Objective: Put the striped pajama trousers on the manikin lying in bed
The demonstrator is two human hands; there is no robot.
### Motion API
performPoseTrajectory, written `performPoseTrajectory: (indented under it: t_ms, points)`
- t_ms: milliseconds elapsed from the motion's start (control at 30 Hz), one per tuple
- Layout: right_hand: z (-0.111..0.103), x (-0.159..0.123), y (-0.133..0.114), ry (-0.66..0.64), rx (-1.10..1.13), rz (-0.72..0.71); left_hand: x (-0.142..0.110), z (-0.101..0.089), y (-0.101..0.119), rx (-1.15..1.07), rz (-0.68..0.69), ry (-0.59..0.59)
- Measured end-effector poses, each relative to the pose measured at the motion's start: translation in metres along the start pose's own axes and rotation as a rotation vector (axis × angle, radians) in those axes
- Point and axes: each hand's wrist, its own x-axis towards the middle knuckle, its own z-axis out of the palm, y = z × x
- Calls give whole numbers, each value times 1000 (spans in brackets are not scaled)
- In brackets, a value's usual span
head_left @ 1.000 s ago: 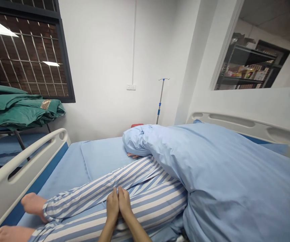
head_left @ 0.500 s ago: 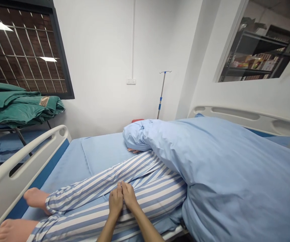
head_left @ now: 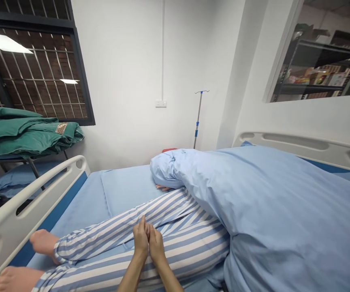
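My left hand [head_left: 141, 236] and my right hand [head_left: 156, 242] are held side by side in front of me, touching, fingers curled inward and closed. Whatever lies between them, if anything, is hidden. Under them are the blue-and-white striped trousers [head_left: 190, 247] of a figure lying on the bed. Its bare feet [head_left: 43, 242] point to the left and look smooth, like a manikin's. A light blue quilt [head_left: 263, 202] covers the figure from the hips up. Fingers of one of its hands [head_left: 163, 187] peek out below the quilt's folded edge.
The bed has a cream footboard [head_left: 50, 174] at left and a headboard [head_left: 296, 141] at right. Behind it stand an IV pole [head_left: 198, 117] and a red object [head_left: 169, 150]. Folded green quilts [head_left: 32, 134] are stacked at far left, by a barred window [head_left: 41, 73].
My hands have shifted slightly against each other, staying together over the striped trousers, with the fingers regrouped. The view tilted down, then back up. Figure and quilt have not moved.
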Motion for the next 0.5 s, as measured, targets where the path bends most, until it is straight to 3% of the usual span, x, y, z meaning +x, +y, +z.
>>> performPoseTrajectory:
  t_ms: [167, 500]
  points:
    - [-1, 0, -3, -42, 23, 83, 5, 9, 4, -160, -68, 45]
    - [4, 0, 9, 21, -139, 19, 2, -26, -41, 274, -33, 137]
